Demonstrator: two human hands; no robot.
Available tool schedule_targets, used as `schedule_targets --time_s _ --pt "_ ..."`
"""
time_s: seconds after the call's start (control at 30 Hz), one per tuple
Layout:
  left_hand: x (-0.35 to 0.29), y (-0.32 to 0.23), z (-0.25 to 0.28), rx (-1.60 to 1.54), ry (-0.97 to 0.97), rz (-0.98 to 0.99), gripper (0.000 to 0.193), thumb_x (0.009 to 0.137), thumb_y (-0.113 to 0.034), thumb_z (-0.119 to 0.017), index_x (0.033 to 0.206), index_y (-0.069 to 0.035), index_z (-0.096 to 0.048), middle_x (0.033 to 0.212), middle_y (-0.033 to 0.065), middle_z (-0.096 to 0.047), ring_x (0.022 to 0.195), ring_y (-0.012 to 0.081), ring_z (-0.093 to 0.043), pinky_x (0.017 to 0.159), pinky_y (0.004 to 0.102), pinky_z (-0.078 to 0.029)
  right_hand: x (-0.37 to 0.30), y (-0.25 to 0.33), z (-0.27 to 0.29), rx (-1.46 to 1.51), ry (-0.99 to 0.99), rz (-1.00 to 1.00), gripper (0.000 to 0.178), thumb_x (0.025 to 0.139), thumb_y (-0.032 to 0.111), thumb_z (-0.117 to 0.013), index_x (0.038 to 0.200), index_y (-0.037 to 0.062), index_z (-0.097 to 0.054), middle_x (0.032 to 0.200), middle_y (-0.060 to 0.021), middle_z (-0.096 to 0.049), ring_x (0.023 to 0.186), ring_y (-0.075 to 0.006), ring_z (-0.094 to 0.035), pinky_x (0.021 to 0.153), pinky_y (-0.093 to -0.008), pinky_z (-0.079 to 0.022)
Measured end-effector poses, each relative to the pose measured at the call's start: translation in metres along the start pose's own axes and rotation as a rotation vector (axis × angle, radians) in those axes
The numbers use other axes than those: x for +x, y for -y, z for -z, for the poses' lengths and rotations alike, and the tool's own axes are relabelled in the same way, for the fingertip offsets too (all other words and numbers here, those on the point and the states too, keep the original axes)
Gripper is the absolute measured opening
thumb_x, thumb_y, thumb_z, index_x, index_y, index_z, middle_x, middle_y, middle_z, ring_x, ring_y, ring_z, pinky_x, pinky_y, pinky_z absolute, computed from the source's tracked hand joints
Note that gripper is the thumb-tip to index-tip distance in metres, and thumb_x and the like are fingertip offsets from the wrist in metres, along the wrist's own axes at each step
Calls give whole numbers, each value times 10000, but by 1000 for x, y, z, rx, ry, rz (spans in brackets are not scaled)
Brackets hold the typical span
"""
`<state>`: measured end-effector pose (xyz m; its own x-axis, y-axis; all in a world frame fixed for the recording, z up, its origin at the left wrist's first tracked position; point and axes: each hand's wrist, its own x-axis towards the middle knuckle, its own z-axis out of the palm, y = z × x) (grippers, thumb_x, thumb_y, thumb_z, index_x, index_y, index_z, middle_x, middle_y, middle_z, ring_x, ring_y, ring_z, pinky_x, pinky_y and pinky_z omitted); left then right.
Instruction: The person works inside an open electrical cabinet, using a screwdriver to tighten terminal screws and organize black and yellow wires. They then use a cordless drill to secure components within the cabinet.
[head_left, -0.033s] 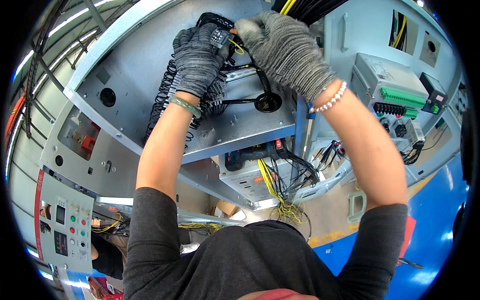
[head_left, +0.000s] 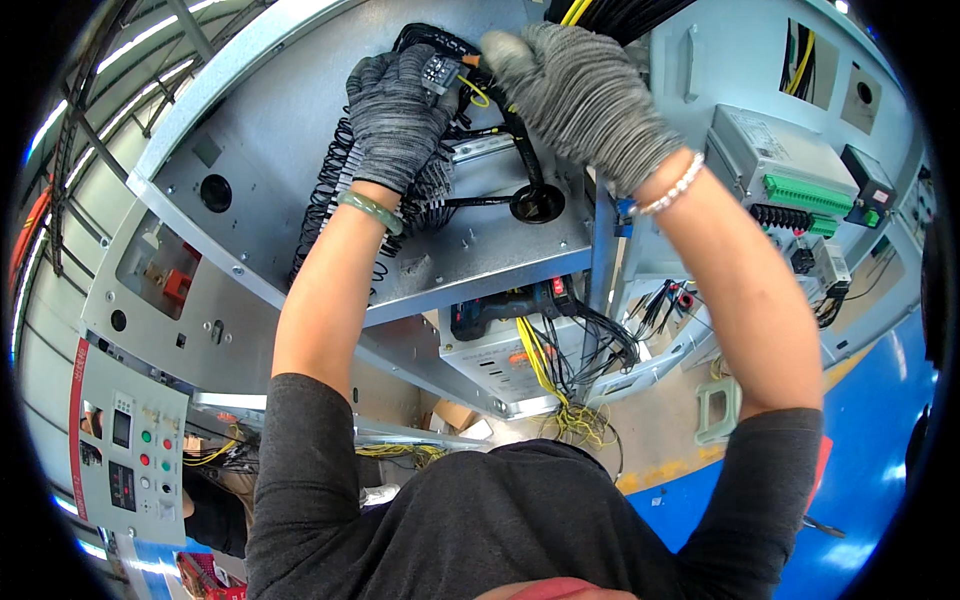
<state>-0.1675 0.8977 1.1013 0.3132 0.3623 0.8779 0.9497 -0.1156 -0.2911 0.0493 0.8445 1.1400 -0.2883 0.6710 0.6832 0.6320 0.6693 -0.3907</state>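
Note:
Both my hands wear grey knitted gloves. My left hand [head_left: 400,115] is closed around a small grey electrical block [head_left: 441,73] with terminals on its face. A short yellow wire [head_left: 474,92] loops from the block, and a small orange piece [head_left: 470,62] shows beside it. To the right of the block, my right hand [head_left: 580,95] is raised with its fingers curled together; what they hold, if anything, is hidden. Coiled black wires [head_left: 328,185] with white markers hang around my left hand. A black cable [head_left: 527,155] runs down to a round opening [head_left: 537,203] in the metal panel.
A cordless power tool [head_left: 510,308] lies below the panel [head_left: 480,268], beside hanging yellow wires [head_left: 540,365]. At right, a grey module [head_left: 775,150] with green connectors is mounted on a cabinet door. A control panel [head_left: 130,440] stands at lower left. A green stool [head_left: 717,410] is on the floor.
My right hand has shifted slightly right, away from the block and the orange piece. My left hand keeps the block in the same place.

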Motion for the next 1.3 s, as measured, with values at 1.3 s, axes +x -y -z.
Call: schedule_targets --time_s 1.3 --pt "3 0 -3 40 121 101 562 789 -393 -685 1261 -116 -555 1207 162 -597 1202 325 -507 1087 470 -295 20 34 3 -695 248 156 353 833 283 -630 1074 24 -637 880 -174 -679 860 -282 -693 777 -407 -560"
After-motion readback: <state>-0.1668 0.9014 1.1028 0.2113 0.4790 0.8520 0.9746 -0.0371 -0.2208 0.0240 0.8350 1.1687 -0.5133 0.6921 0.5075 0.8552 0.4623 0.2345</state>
